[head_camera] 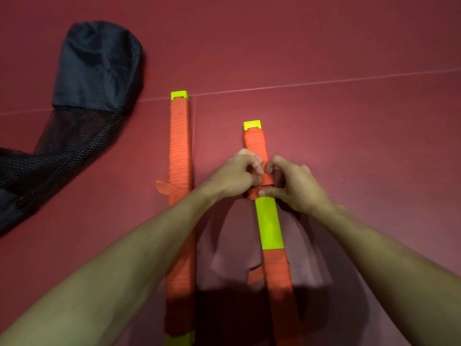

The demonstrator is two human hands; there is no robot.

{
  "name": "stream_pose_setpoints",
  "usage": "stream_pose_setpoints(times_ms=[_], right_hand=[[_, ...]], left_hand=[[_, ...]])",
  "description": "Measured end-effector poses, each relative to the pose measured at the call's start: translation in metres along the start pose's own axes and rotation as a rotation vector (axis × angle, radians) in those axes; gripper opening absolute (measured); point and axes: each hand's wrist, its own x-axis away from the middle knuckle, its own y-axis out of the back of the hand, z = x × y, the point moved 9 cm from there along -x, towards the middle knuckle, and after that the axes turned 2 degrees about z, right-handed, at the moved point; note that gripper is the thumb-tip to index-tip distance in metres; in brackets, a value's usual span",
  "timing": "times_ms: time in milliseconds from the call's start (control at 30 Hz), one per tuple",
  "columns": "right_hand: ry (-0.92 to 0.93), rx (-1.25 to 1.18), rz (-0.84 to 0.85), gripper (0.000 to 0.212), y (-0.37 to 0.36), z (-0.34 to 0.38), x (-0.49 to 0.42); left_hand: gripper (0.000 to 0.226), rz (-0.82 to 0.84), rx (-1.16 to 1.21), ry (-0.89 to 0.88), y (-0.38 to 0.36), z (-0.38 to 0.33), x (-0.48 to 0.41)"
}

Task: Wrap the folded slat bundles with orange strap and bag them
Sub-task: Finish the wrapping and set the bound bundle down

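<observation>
Matting (349, 46) in dark red is filling the whole frame, with a pale seam (324, 83) running across it above the middle. A black bag (97, 66) is lying slack in the upper left, its solid fabric end pointing up-frame and its mesh part bending down toward the left edge, well apart from both bundles. The wrapped bundle (180, 146) is lying lengthwise at centre left, with orange covering nearly all of it, yellow-green ends showing at top and bottom, and a loose strap tail (164, 187) sticking out to the left about halfway down. Just to its right and not touching it, the half-wrapped bundle (269, 221) is lying roughly parallel, running from the centre to the bottom edge. Orange windings are covering its upper and lower stretches, and a bare yellow-green length is showing between them. Both forearms (124, 258) are reaching in from the bottom corners and meeting over the half-wrapped bundle at frame centre. The left hand (234, 176) is curling its fingers and thumb round the orange strap (268, 180) at the lower edge of the upper windings. The right hand (296, 188) is pinching the same strap from the other side, forefinger arching over it and thumb pressing flat across the bundle just below. A short tail (255, 274) is poking out to the left of the lower windings
</observation>
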Motion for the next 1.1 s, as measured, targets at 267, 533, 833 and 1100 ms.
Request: stream_pose_setpoints(times_ms=[267, 533, 833, 1100], right_hand=[[0.043, -0.059, -0.038, 0.037, 0.004, 0.002, 0.002], [0.031, -0.021, -0.012, 0.038, 0.008, 0.002, 0.006], [0.159, 0.048, -0.097, 0.033, 0.008, 0.009, 0.009], [0.142, 0.051, -0.138, 0.028, 0.013, 0.006, 0.01]], left_hand=[[0.037, 0.077, -0.21, -0.096, -0.004, -0.004, 0.009], [0.032, 0.011, -0.322, -0.143, -0.004, -0.012, 0.016], [0.026, 0.003, -0.401, -0.217, -0.009, -0.013, 0.015], [0.023, -0.021, -0.371, -0.212, -0.006, -0.012, 0.015]])
